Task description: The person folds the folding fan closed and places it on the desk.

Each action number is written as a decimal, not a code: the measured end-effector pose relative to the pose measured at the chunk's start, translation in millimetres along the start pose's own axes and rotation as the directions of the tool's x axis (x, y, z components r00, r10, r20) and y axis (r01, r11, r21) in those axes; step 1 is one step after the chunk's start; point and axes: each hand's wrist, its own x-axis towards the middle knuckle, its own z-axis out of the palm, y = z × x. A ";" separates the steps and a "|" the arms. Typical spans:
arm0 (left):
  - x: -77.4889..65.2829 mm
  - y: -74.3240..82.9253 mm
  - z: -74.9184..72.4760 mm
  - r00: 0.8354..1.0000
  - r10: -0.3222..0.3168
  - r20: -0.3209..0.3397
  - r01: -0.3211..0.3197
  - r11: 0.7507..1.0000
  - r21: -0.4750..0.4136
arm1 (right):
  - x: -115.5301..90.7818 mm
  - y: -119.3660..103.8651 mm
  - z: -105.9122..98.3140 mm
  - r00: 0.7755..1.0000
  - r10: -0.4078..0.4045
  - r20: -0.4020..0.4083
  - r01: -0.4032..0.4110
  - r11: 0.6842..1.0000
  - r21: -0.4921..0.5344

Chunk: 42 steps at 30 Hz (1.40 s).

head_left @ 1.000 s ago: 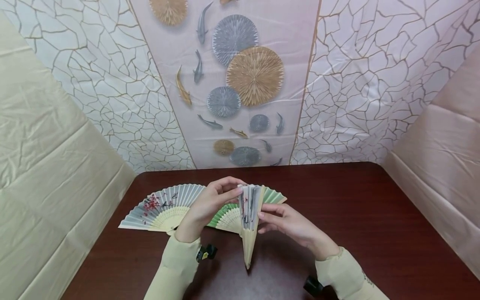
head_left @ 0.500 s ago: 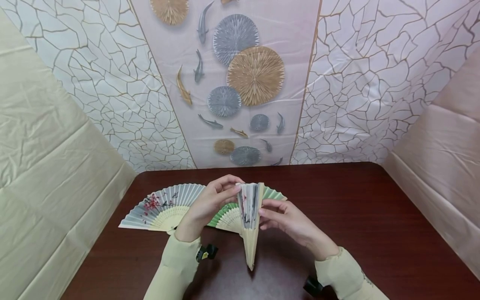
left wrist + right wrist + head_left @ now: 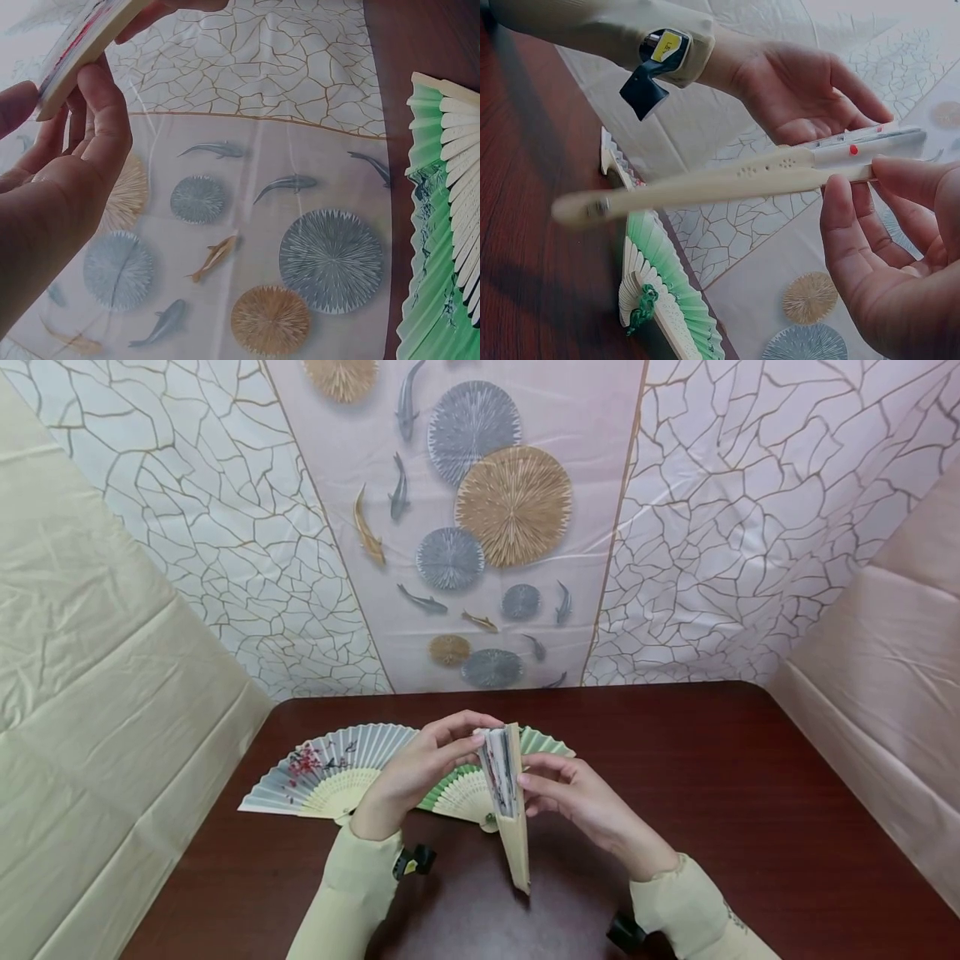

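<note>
A nearly closed folding fan (image 3: 515, 847) with pale wooden sticks stands tilted between my hands, its pivot end pointing down toward me. My left hand (image 3: 408, 768) pinches its upper left edge between thumb and fingers. On the opposite side my right hand (image 3: 577, 793) pinches the outer stick. Grey-white fabric with red marks shows in the folds, and the right wrist view shows small cut-out holes in the guard stick (image 3: 769, 169). Behind it lie a spread grey-blue fan (image 3: 322, 781) with red blossoms and a spread green fan (image 3: 457, 797), partly hidden by my left hand and the held fan.
The dark red wooden table (image 3: 697, 777) spreads under everything. A patterned cloth (image 3: 510, 610) with fish and round shapes hangs at its far edge. Pale cloth panels (image 3: 112, 693) close in both sides. A green tassel (image 3: 643, 307) hangs by the green fan's pivot.
The held fan's lower end has swung to the right, and its visible folds look narrower. Both hands keep their grip nearly in place. The two spread fans have stayed put.
</note>
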 end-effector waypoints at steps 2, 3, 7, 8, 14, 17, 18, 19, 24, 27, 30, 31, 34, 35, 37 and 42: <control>0.7 -1.1 0.7 1.000 -0.002 -0.006 0.003 1.000 0.030 | -0.2 0.0 -0.2 1.000 0.002 0.002 -0.002 1.000 -0.003; 0.8 -1.5 1.0 1.000 -0.003 -0.009 0.003 0.999 0.040 | -0.3 -0.1 -0.4 1.000 0.003 0.004 -0.003 1.000 -0.004; 0.8 -2.9 1.3 0.999 -0.001 -0.040 0.004 0.998 0.058 | -0.5 -0.6 -1.2 1.000 0.009 0.007 -0.009 1.000 -0.003; 0.8 -2.8 1.3 0.999 -0.002 -0.051 0.005 0.998 0.059 | -0.5 -0.7 -1.3 1.000 0.009 0.007 -0.009 1.000 0.001; 1.4 -1.2 1.9 0.991 -0.007 -0.130 0.017 0.997 0.079 | -1.5 -1.0 -1.5 0.999 -0.012 0.035 0.011 1.000 0.030; 1.6 -0.4 2.4 0.988 -0.006 -0.152 0.017 0.997 0.077 | -2.1 -1.1 -1.4 0.999 -0.021 0.050 0.020 0.999 0.032; 1.6 -0.3 2.6 0.987 -0.005 -0.158 0.017 0.997 0.073 | -2.3 -1.0 -1.3 0.998 -0.023 0.054 0.022 0.999 0.027; 1.7 -0.1 2.9 0.987 -0.006 -0.163 0.018 0.997 0.070 | -2.6 -0.9 -1.1 0.998 -0.027 0.057 0.026 0.999 0.022; 2.5 -1.2 4.5 0.983 -0.014 -0.181 0.025 0.998 0.059 | -3.6 -0.9 0.4 0.996 -0.040 0.085 0.042 0.999 -0.030; 2.6 -2.4 5.8 0.982 -0.008 -0.191 0.019 0.998 0.059 | -4.0 -1.1 1.7 0.995 -0.041 0.093 0.046 0.997 -0.056; 2.9 -3.2 8.0 0.981 0.005 -0.196 0.005 0.999 0.048 | -4.2 -2.2 3.4 0.997 -0.035 0.069 0.041 0.995 -0.087; 3.0 -3.6 9.1 0.980 0.008 -0.198 0.001 0.999 0.049 | -4.4 -2.5 4.1 0.998 -0.032 0.057 0.038 0.994 -0.103; 4.0 -5.0 13.6 0.978 0.018 -0.206 -0.004 0.998 0.068 | -4.7 -3.7 6.9 1.000 -0.021 0.009 0.022 0.988 -0.153; 4.3 -5.6 15.2 0.978 0.017 -0.210 0.000 0.997 0.080 | -4.7 -4.2 7.9 1.000 -0.020 -0.007 0.018 0.986 -0.168; 5.3 -7.4 18.6 0.976 0.018 -0.218 0.006 0.994 0.106 | -4.9 -5.4 9.8 0.999 -0.026 -0.039 0.018 0.980 -0.198; 7.7 -11.2 26.6 0.969 0.023 -0.245 0.006 0.993 0.118 | -5.9 -10.8 11.3 0.988 -0.083 -0.132 0.051 0.971 -0.234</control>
